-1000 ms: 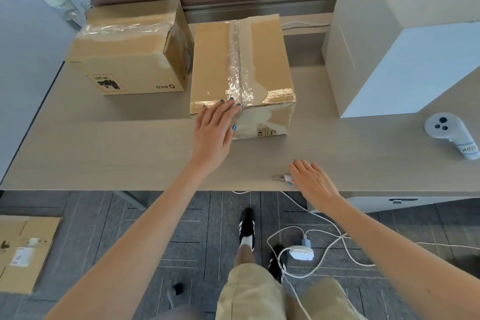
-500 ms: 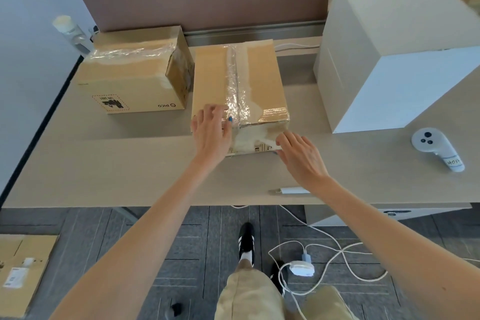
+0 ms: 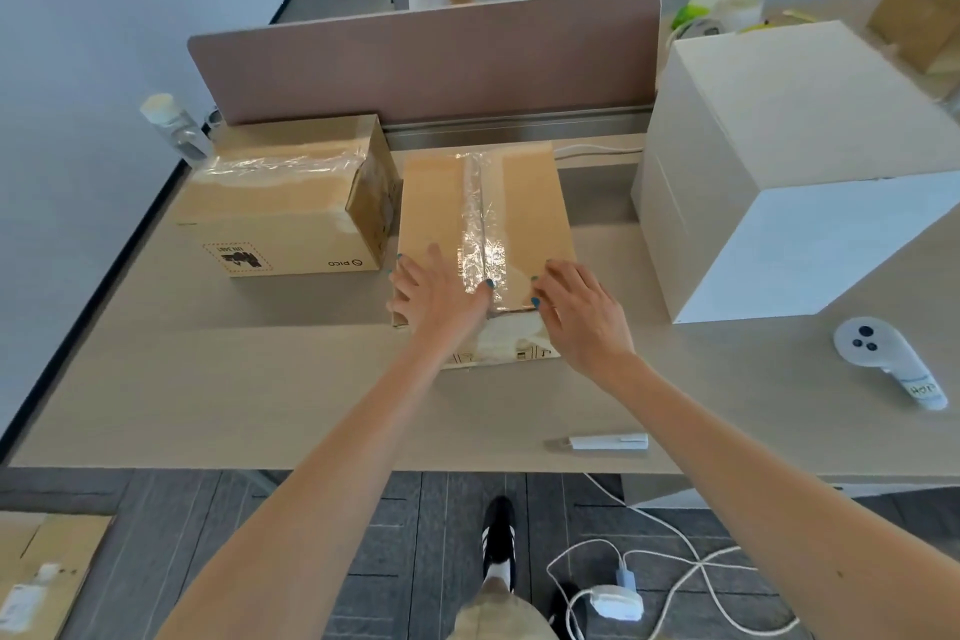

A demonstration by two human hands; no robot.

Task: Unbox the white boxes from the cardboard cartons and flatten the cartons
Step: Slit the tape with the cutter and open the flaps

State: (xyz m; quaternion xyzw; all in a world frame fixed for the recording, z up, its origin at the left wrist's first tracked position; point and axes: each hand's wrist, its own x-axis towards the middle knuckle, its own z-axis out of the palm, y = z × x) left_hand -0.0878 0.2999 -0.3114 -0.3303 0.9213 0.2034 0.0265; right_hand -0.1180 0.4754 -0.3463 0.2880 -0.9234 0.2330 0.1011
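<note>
Cardboard carton (image 3: 524,203), taped shut, sits mid-surface (image 3: 234,379). Left hand (image 3: 441,296) lies flat, fingers spread, on its near-left corner. Right hand (image 3: 582,317) is at the tape (image 3: 480,224) end; pinching or not, can't tell. Brace w/ left, peel toward 12 o'clock. Second carton (image 3: 280,224) crowds at 10, white box (image 3: 779,146) at 2; bare room at 7.
</note>
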